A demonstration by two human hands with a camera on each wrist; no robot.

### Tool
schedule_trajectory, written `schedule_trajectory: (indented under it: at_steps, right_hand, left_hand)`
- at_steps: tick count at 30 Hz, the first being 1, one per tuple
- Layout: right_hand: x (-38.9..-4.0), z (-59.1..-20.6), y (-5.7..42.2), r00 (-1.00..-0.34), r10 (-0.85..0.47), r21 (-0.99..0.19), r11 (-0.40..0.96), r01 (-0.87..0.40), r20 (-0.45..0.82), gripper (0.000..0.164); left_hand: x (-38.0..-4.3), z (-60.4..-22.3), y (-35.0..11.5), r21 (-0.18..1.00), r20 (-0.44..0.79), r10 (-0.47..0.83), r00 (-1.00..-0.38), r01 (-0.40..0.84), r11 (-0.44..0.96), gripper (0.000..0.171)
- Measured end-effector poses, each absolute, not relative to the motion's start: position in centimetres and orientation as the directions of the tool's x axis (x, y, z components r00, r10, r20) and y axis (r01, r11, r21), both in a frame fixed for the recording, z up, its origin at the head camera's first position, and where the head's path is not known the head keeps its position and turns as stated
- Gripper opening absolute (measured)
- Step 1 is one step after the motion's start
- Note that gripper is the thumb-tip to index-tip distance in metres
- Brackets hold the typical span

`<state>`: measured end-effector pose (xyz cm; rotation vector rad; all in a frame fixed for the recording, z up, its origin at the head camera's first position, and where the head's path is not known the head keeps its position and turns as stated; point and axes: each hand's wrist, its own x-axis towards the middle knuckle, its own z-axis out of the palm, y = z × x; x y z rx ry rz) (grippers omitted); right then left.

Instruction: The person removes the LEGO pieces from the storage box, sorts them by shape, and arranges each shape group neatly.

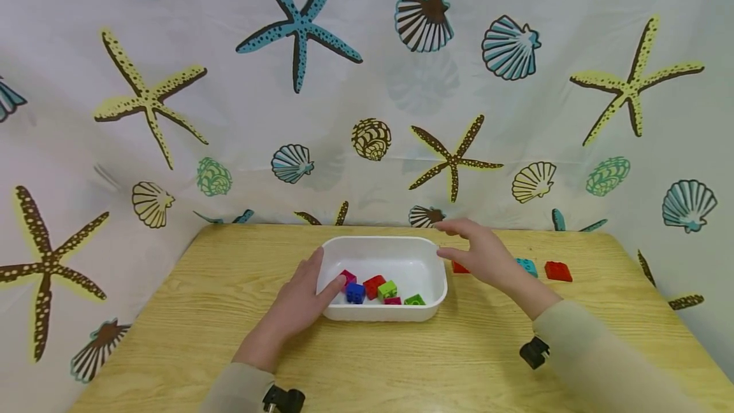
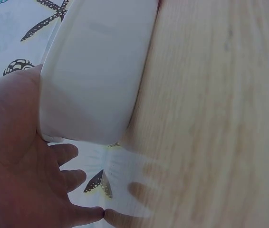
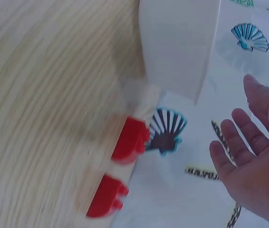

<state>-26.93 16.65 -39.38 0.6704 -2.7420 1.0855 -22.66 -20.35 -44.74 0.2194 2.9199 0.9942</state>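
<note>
A white plastic tub [image 1: 383, 313] sits on the table with several toy building blocks inside, among them a blue block [image 1: 355, 293], a red block [image 1: 374, 286] and a lime green block [image 1: 387, 290]. My left hand [image 1: 297, 298] holds the tub's left end, thumb over the rim and fingers outside. In the left wrist view those fingers [image 2: 70, 180] are spread beside the end wall. To the right of the tub, my right hand [image 1: 487, 257] is raised with its fingers apart and nothing in it. The right wrist view shows its palm beyond the tub's end wall [image 3: 179, 47].
Behind and below the right hand lie a red block [image 1: 460, 268], a turquoise block [image 1: 526, 266] and another red block [image 1: 558, 271] on the wooden table [image 1: 229, 260]. A white cloth [image 1: 344, 113] printed with starfish and shells hangs around the table's back and sides.
</note>
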Motion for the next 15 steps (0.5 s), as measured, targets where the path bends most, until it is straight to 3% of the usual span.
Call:
schedule_trajectory:
  at_steps: [15]
  right_hand:
    - [-26.9, -41.4, 9.0, -0.853, -0.488, -0.611, 0.623, -0.489, 0.185, 0.045]
  left_hand:
    - [-22.7, -44.9, -20.5, 0.607, 0.001, 0.145, -0.989, 0.116, 0.786, 0.096]
